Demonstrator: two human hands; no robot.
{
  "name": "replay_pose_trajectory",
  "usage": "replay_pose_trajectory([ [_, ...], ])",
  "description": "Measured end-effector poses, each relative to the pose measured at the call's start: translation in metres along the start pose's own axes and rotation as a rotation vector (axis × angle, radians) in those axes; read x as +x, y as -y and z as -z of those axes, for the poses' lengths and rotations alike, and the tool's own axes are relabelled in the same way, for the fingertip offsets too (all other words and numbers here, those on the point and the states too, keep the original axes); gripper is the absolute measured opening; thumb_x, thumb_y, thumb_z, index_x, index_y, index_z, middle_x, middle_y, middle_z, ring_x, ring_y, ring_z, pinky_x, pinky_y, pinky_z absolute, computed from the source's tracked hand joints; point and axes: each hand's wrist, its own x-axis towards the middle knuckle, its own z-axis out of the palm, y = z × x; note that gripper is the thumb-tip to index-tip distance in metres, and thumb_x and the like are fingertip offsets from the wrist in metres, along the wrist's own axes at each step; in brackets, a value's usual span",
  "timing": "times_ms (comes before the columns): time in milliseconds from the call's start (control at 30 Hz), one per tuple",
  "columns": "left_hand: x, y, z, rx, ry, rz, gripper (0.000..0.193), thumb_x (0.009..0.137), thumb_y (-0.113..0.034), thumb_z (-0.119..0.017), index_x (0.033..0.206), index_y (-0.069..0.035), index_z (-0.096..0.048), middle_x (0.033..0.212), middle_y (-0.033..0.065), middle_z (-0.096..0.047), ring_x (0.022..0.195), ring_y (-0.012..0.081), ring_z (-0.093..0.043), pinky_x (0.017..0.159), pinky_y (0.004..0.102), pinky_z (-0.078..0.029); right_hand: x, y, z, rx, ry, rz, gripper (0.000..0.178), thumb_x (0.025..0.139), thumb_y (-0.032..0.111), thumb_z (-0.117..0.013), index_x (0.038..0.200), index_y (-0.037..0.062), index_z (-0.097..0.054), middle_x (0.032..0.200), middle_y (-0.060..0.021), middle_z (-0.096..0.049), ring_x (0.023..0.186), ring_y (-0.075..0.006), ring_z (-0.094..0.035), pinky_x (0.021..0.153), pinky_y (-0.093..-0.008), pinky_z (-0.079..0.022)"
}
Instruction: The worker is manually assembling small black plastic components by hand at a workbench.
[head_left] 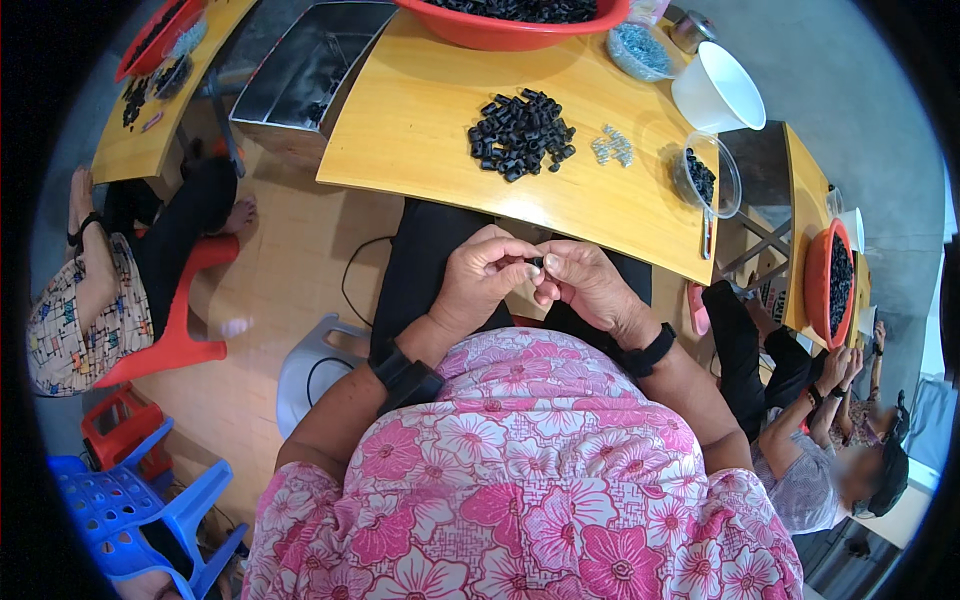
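Observation:
Both hands meet in front of me, just off the table's near edge. My left hand (487, 272) and my right hand (592, 283) are closed in pinches on one small black piece (537, 263), which looks like the short tubular parts on the table. Fingertips cover most of it. Beyond them a pile of black tubular pieces (520, 135) lies on the yellow table (400, 130). Right of the pile is a small heap of clear, shiny little parts (612, 147). A clear round tub (735, 180) at the right edge holds more black pieces.
A red basin (500, 32) of black pieces stands at the far edge. Near it are a tub of clear parts (640, 50), a white bucket (717, 90) and a metal container (692, 31). A slim red-handled tool (707, 233) lies at the right edge. People sit at tables either side.

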Motion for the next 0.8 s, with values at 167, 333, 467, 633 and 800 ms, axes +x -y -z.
replay_pose_trajectory([
  [167,-0.002,0.003,0.001,-0.082,-0.001,-0.012,0.013,0.079,0.002,-0.066,0.092,-0.002,-0.067,0.087,0.0015,-0.055,0.080,0.0077,-0.053,0.070,0.0202,-0.043,-0.003,0.002,-0.012,0.007,-0.100,-0.017,0.021,0.092,0.023,-0.060,0.096,0.0023,-0.061,0.080,-0.0012,-0.059,0.067,-0.0071,-0.054,0.063,-0.0195,-0.043],
  [333,-0.004,0.004,0.002,-0.142,0.012,-0.013,0.012,0.080,0.001,-0.066,0.092,0.000,-0.066,0.088,0.0017,-0.059,0.080,0.0071,-0.054,0.070,0.0205,-0.044,-0.004,0.002,-0.020,-0.095,-0.268,0.213,0.015,0.089,0.010,-0.063,0.098,-0.0013,-0.060,0.083,-0.0027,-0.061,0.070,-0.0091,-0.056,0.065,-0.0220,-0.047],
  [467,-0.005,-0.005,0.002,-0.131,-0.003,0.161,0.010,0.082,-0.002,-0.066,0.092,0.000,-0.066,0.084,0.0008,-0.064,0.077,0.0056,-0.055,0.070,0.0204,-0.045,-0.002,-0.002,-0.018,-0.181,-0.285,0.264,0.010,0.087,0.005,-0.062,0.095,-0.0024,-0.061,0.081,-0.0031,-0.061,0.070,-0.0092,-0.057,0.065,-0.0221,-0.048],
  [633,-0.004,-0.001,0.005,-0.170,0.016,0.210,0.010,0.084,-0.005,-0.065,0.091,0.000,-0.066,0.082,0.0018,-0.066,0.076,0.0054,-0.057,0.070,0.0205,-0.046,0.001,-0.008,-0.026,-0.274,-0.385,0.376,0.003,0.087,0.000,-0.060,0.089,-0.0014,-0.061,0.078,-0.0035,-0.061,0.068,-0.0086,-0.056,0.064,-0.0212,-0.047],
  [800,-0.005,-0.003,0.004,-0.252,0.027,0.198,0.008,0.084,-0.004,-0.065,0.090,0.001,-0.065,0.085,0.0038,-0.067,0.079,0.0072,-0.060,0.073,0.0215,-0.048,0.001,-0.010,-0.034,-0.350,-0.449,0.384,0.002,0.086,-0.001,-0.060,0.087,-0.0005,-0.061,0.077,-0.0031,-0.062,0.066,-0.0077,-0.056,0.062,-0.0206,-0.047],
])
